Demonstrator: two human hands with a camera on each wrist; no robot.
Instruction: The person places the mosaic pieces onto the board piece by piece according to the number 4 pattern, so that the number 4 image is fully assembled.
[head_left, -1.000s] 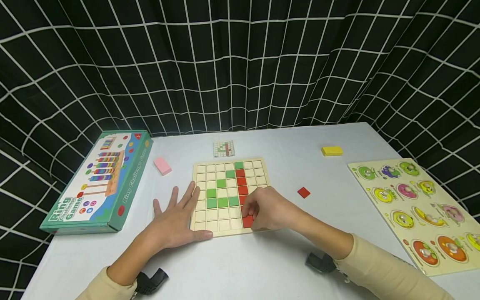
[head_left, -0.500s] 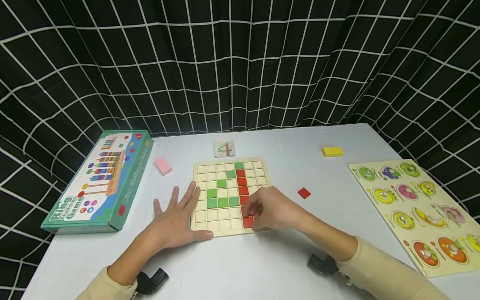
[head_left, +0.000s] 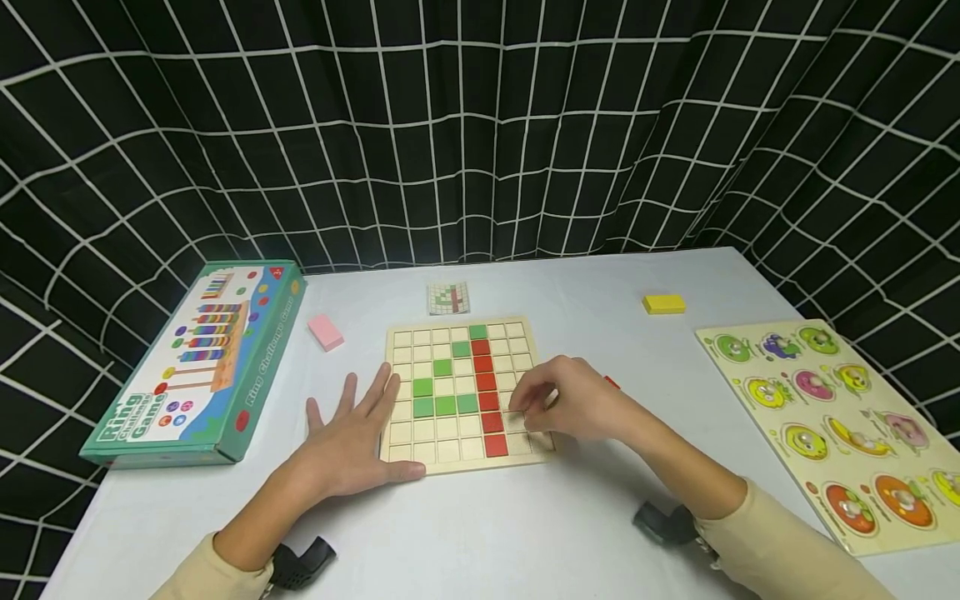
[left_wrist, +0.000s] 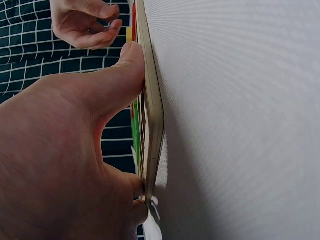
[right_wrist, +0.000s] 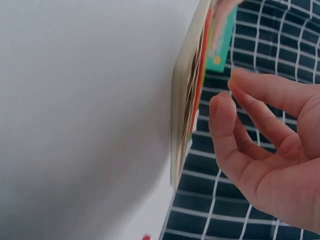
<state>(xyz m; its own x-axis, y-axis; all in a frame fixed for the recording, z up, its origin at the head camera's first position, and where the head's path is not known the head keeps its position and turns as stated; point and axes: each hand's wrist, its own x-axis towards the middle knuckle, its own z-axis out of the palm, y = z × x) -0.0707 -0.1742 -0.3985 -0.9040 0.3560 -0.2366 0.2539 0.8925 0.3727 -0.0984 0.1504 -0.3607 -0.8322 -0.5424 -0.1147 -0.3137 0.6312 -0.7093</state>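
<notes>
- The square pale wooden grid board [head_left: 459,392] lies flat on the white tabletop [head_left: 525,533] and serves as the landmark; a column of red square tiles [head_left: 486,392] and a group of green square tiles [head_left: 444,392] sit in its cells.
- The left hand [head_left: 352,437] lies spread flat at the board's left edge, thumb along its near rim, likely to keep the board from sliding.
- The right hand [head_left: 573,404] hovers over the board's right side with loosely curled fingers, holding nothing, just right of the red column.
- A loose small red tile [head_left: 612,382] lies right of the board, mostly hidden behind that hand, within easy reach.
- A small pattern card [head_left: 448,297] lies just beyond the board's far edge, probably as a reference.
</notes>
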